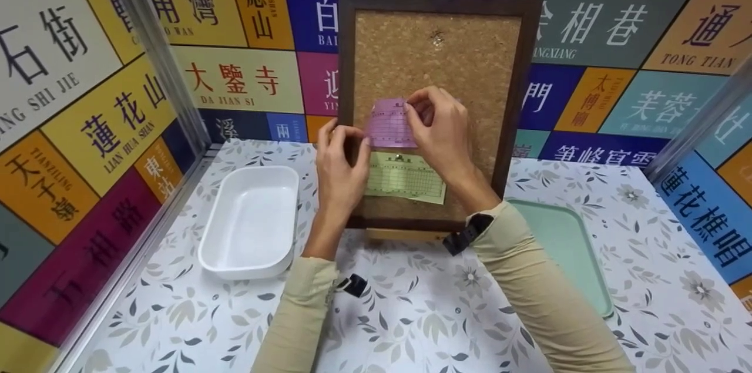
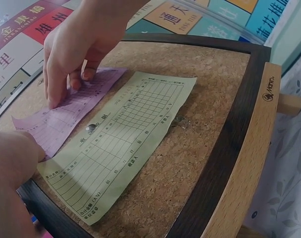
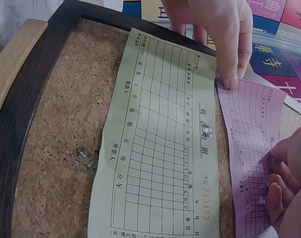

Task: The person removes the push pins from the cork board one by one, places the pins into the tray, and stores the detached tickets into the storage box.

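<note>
Showing a leaf-printed table (image 1: 405, 326), bearing near its far edge a dark-framed board (image 1: 399, 61). Displaying, toward the table's right edge, a pale green tray (image 1: 564, 255), lying partly covered; toward the left edge, a white dish (image 1: 252, 217). Reaching in over the board with the right hand (image 1: 443, 126), pinching a pink slip (image 1: 389, 123) near its upper right corner, and with the left hand (image 1: 343, 164), pinching its lower left corner. Leaving unclear any smaller item between the right fingers. Presenting, toward the board's lower edge, a green slip (image 1: 405, 182), bowing slightly along its margins. Holding the pink slip just above, around the board's mid-height, nearer the left edge than the right. Probably handling as thin paper: very light, limp, readily creasing or tearing, hardly slipping; best taking hold by opposite corners, tensioning gently. Ending with a small metal pin (image 3: 206, 131), sitting near the green slip's upper edge.
</note>
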The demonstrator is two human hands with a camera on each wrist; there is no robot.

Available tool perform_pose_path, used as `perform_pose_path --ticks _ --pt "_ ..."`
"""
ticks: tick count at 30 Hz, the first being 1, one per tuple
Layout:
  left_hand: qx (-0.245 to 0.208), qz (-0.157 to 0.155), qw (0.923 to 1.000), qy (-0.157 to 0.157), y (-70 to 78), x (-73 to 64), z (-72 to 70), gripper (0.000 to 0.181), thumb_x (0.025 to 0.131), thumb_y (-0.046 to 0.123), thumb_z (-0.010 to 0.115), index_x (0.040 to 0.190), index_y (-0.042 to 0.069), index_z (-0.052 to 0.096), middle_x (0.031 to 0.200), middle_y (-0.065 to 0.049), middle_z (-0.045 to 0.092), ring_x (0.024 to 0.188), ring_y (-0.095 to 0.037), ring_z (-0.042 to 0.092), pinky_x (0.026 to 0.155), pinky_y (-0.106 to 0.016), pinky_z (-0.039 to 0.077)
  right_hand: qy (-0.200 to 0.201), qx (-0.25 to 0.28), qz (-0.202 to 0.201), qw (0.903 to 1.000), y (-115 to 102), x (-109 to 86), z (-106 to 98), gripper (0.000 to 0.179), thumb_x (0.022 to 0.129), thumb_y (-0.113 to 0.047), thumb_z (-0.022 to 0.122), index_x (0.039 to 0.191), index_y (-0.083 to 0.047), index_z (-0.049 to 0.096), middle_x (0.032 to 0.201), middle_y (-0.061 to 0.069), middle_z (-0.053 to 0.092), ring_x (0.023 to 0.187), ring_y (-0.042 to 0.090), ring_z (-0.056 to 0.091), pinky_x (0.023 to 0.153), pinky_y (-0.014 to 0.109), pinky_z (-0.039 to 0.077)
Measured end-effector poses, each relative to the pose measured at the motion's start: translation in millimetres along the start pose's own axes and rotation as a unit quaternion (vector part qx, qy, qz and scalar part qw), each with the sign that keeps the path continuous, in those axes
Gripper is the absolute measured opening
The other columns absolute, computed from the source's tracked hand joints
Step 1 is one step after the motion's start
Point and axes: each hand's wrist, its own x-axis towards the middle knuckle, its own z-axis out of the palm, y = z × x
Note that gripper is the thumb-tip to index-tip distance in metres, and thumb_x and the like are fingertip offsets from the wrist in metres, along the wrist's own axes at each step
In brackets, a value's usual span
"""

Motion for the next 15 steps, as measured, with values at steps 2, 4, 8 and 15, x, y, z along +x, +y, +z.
perform_pose_path --ticks 2,4,8,15 --pt "0.0 0.0 1.0 -0.001 -0.2 -0.1 -0.1 0.011 0.102 0.02 0.073 0.109 0.011 0.074 0.147 -0.016 0.059 0.151 -0.029 0.048 0.129 -0.047 0.035 -0.001 -0.001 0.001 1.0 -0.7 -0.4 -0.4 0.01 0.098 -0.015 0.078 0.1 -0.006 0.077 0.088 0.007 0.075 0.075 0.019 0.067 0.073 0.028 0.048" --pt "0.0 -0.001 1.0 -0.002 -0.1 -0.2 -0.2 0.011 0.102 0.02 0.073 0.109 0.011 0.074 0.148 -0.016 0.059 0.152 -0.029 0.048 0.13 -0.047 0.035 -0.001 0.001 0.001 1.0 -1.1 -0.5 -0.7 0.01 0.098 -0.015 0.078 0.1 -0.006 0.077 0.088 0.007 0.075 0.074 0.02 0.067 0.073 0.029 0.048" --pt "-0.001 -0.007 1.0 -0.004 0.7 0.0 -0.9 0.012 0.102 0.021 0.073 0.109 0.011 0.074 0.149 -0.016 0.058 0.152 -0.029 0.048 0.13 -0.047 0.035 -0.003 0.002 -0.002 1.0 -1.1 -0.1 -0.8 0.01 0.097 -0.015 0.079 0.1 -0.006 0.076 0.088 0.007 0.074 0.074 0.02 0.066 0.073 0.029 0.047" --pt "0.003 -0.005 1.0 -0.004 0.8 0.4 -1.3 0.012 0.103 0.021 0.073 0.109 0.011 0.073 0.147 -0.015 0.059 0.152 -0.028 0.048 0.129 -0.047 0.035 -0.006 -0.007 0.0 1.0 0.3 -0.4 -1.0 0.009 0.098 -0.016 0.079 0.099 -0.008 0.076 0.089 0.005 0.074 0.073 0.019 0.065 0.069 0.027 0.046"
